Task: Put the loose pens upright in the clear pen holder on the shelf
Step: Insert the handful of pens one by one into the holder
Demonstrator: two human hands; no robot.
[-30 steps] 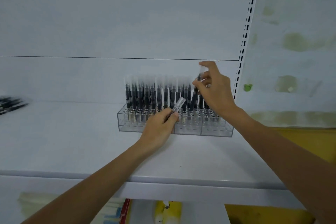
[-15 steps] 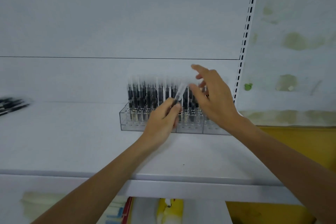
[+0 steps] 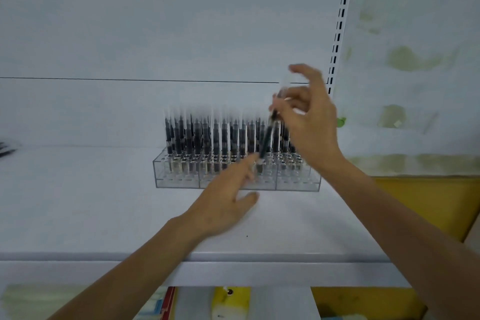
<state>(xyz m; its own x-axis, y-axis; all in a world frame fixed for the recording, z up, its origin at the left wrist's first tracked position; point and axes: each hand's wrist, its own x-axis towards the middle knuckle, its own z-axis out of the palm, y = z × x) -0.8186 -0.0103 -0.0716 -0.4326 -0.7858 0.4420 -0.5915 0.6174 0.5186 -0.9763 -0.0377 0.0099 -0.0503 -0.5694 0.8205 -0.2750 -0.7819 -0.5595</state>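
Note:
A clear pen holder (image 3: pixel 176 181) stands on the white shelf (image 3: pixel 78 202), filled with several upright black pens (image 3: pixel 207 135). My right hand (image 3: pixel 311 122) pinches one black pen (image 3: pixel 267 141) near its top, tilted, its lower end down at the holder's middle rows. My left hand (image 3: pixel 226 205) hovers in front of the holder with fingers spread, its fingertips by the pen's lower end, gripping nothing. The picture is motion-blurred.
Loose dark pens (image 3: pixel 6 149) lie at the shelf's far left edge. A slotted shelf upright (image 3: pixel 340 21) rises at right. Below the shelf sit a yellow item (image 3: pixel 230 301) and stacked packages (image 3: pixel 166 304).
The pen has passed from my left hand to my right hand. My left hand has let go and spread its fingers, dropping lower. The right hand now grips the pen over the holder.

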